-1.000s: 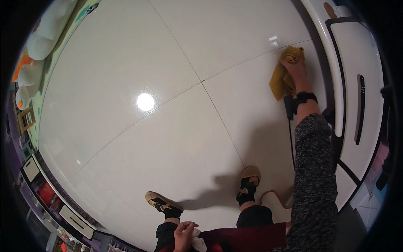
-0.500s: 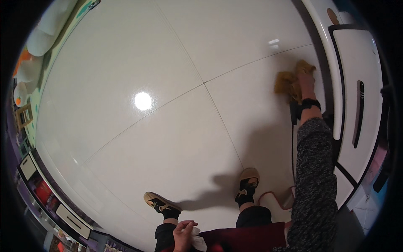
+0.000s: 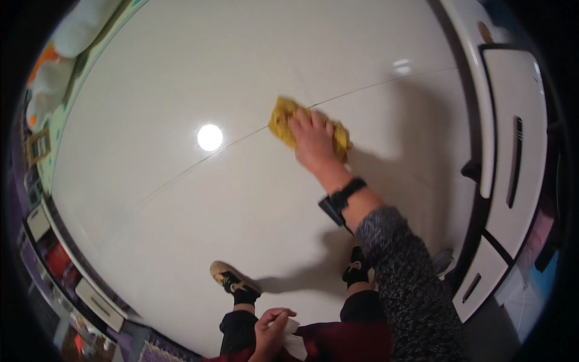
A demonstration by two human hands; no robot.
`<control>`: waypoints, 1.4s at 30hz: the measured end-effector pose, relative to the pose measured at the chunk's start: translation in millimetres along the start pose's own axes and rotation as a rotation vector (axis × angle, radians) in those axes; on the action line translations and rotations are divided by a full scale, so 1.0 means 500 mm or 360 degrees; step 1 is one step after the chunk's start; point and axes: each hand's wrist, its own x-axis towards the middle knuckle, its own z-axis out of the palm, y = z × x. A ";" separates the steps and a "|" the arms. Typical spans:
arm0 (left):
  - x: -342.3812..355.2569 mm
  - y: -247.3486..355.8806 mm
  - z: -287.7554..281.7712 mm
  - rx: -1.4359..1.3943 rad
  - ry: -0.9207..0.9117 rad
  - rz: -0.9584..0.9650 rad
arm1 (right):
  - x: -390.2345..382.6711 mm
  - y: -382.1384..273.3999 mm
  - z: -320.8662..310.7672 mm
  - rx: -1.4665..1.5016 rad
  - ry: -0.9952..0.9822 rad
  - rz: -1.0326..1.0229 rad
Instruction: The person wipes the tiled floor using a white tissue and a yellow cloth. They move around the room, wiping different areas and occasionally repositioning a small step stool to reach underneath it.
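Note:
My right hand (image 3: 312, 137) presses on a crumpled yellow cloth (image 3: 280, 117) on the glossy white tiled floor (image 3: 163, 102), near the middle of the view, with fingers curled over it. A black device on a band (image 3: 341, 202) is on my right wrist. At the lower middle, my left hand (image 3: 270, 332) is closed on a white crumpled tissue or cloth (image 3: 294, 341), close to my body and above my legs.
My shoes (image 3: 228, 276) stand on the tiles below. A white cabinet with black handles (image 3: 506, 90) runs along the right edge. Pale stuffed-looking objects (image 3: 75, 33), a small wooden frame (image 3: 39, 145) and low drawers (image 3: 93, 301) line the left edge.
My right hand has moved the yellow cloth leftward from beside the right-hand cabinet to the middle of the floor. My left hand keeps hold of the white item.

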 end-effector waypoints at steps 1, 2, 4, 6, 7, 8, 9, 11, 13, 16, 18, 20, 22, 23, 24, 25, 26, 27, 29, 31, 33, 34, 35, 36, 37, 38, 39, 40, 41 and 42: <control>-0.007 0.000 0.001 0.0018 -0.0065 -0.0006 | -0.057 -0.047 0.018 0.0023 -0.0145 -0.0091; -0.015 -0.002 -0.002 0.0000 -0.0152 0.0056 | -0.120 -0.087 0.032 0.0082 -0.0109 -0.0265; -0.026 -0.010 -0.016 0.0061 -0.0240 0.0134 | -0.256 -0.156 0.060 0.0101 -0.0311 -0.0537; -0.035 -0.019 -0.037 -0.0086 -0.0258 0.0033 | -0.390 -0.200 0.079 0.0113 -0.0542 -0.0871; -0.043 -0.023 -0.050 -0.0205 -0.0234 -0.0048 | -0.454 -0.216 0.079 0.0201 -0.0707 -0.1009; -0.047 -0.028 -0.062 -0.0193 -0.0232 0.0018 | -0.497 -0.225 0.084 0.0234 -0.1009 -0.1142; -0.051 -0.032 -0.072 -0.0198 -0.0239 0.0088 | -0.518 -0.229 0.095 0.0293 -0.0953 -0.1223; -0.060 -0.045 -0.087 -0.0273 -0.0264 0.0159 | -0.526 -0.231 0.107 0.0237 -0.1224 -0.1395; -0.065 -0.059 -0.103 -0.0231 -0.0338 0.0019 | -0.468 -0.223 0.119 0.0273 -0.0857 -0.1283; -0.058 -0.074 -0.136 -0.0215 -0.0342 0.0064 | -0.296 -0.215 0.116 0.0071 -0.0433 -0.0955; -0.050 -0.073 -0.163 -0.0216 -0.0329 0.0082 | -0.158 -0.226 0.113 -0.0287 -0.0212 -0.0633; -0.046 -0.062 -0.188 -0.0237 -0.0291 0.0157 | -0.019 -0.256 0.105 -0.0372 -0.0144 -0.0260; -0.048 -0.049 -0.203 -0.0317 -0.0223 0.0098 | 0.078 -0.317 0.111 -0.0166 0.0098 0.0146; -0.052 -0.042 -0.205 -0.0333 -0.0172 0.0114 | 0.111 -0.355 0.120 -0.0137 0.0107 0.0160; -0.055 -0.035 -0.208 -0.0383 -0.0262 0.0008 | 0.131 -0.398 0.134 -0.0118 0.0126 0.0165; -0.062 -0.031 -0.206 -0.0408 -0.0321 -0.0090 | 0.132 -0.439 0.151 -0.0087 0.0056 -0.0062; -0.066 -0.028 -0.204 -0.0415 -0.0393 -0.0230 | 0.124 -0.486 0.177 -0.0043 0.0045 -0.0345; -0.071 -0.027 -0.205 -0.0362 -0.0459 -0.0148 | 0.098 -0.538 0.211 -0.0172 -0.0124 -0.0515; -0.077 -0.039 -0.203 -0.0061 -0.0877 -0.0297 | -0.022 -0.610 0.265 -0.0173 -0.0187 -0.0924; -0.071 -0.066 -0.182 0.0210 -0.1191 -0.0342 | -0.177 -0.618 0.277 -0.0184 -0.0410 -0.1203; -0.084 -0.111 -0.141 0.0529 -0.1162 0.0318 | -0.332 -0.579 0.250 -0.0270 -0.0701 -0.1500; -0.097 -0.142 -0.118 0.0643 -0.1108 0.0680 | -0.395 -0.549 0.228 -0.0216 -0.0847 -0.1612; -0.114 -0.177 -0.096 0.0587 -0.1069 0.0783 | -0.445 -0.522 0.208 -0.0079 -0.0906 -0.1655; -0.129 -0.212 -0.077 0.0534 -0.1026 0.0887 | -0.479 -0.501 0.193 -0.0040 -0.1165 -0.1655; -0.140 -0.243 -0.058 0.0480 -0.0980 0.0997 | -0.497 -0.485 0.184 0.0024 -0.1162 -0.1642; -0.151 -0.269 -0.043 0.0421 -0.0931 0.1107 | -0.502 -0.476 0.177 0.0015 -0.1288 -0.1606; -0.159 -0.287 -0.030 0.0361 -0.0878 0.1218 | -0.495 -0.473 0.173 0.0021 -0.1399 -0.1574; -0.165 -0.297 -0.020 0.0299 -0.0823 0.1329 | -0.474 -0.475 0.171 0.0047 -0.1258 -0.1474; -0.169 -0.300 -0.013 0.0238 -0.0765 0.1437 | -0.438 -0.481 0.175 0.0091 -0.1102 -0.1380; -0.169 -0.295 -0.009 0.0128 -0.0829 0.1438 | -0.392 -0.491 0.183 0.0149 -0.0906 -0.1338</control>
